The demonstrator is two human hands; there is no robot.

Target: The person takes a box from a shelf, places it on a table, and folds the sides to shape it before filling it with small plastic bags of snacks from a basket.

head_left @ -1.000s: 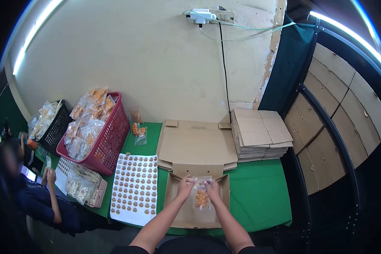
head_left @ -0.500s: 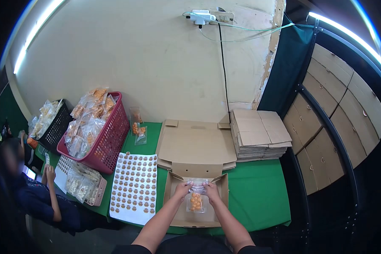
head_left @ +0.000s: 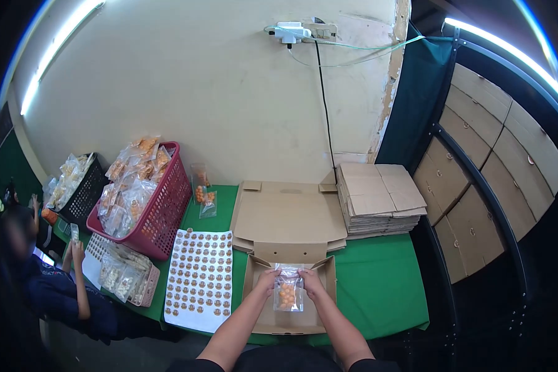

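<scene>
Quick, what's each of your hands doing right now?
Left hand: closed, holding the upper left side of a clear bag of orange pieces.
Right hand: closed, holding the same bag's upper right side.

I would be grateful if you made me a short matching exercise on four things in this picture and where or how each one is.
Column one
1. clear bag of orange pieces
2. sheet of round stickers
3. large dark pink basket
4. stack of folded cardboard

Column two
A. lying flat, just left of the open box
B. behind and to the right of the open box
C. held near its top by the left hand and right hand
D. heaped with filled clear packets

Right pairs: 1-C, 2-A, 3-D, 4-B.
</scene>
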